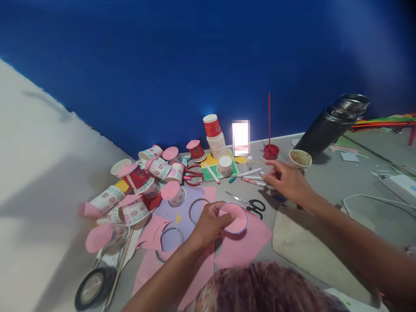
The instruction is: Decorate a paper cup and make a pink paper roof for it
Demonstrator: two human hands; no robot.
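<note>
My left hand (211, 224) grips a round pink paper disc (237, 221) with a blue-purple edge, its thumb pressed on the face. Beneath the disc lies a sheet of pink paper (250, 247). My right hand (286, 180) is over the table to the right, index finger and thumb apart, with nothing seen between them. Its fingertips are beside the end of a white marker (248, 172), and I cannot tell if they touch it. A red-and-white pen (255, 183) lies just below that marker. Scissors with black handles (255, 208) rest between my hands.
Decorated paper cups (133, 210) with pink pieces crowd the left. A cup stack (216, 141) stands on a green-and-yellow packet (209, 173) at the back. A black flask (331, 123), paper cup (299, 159), red pot with stick (271, 151) and black tape roll (94, 288) surround the work area.
</note>
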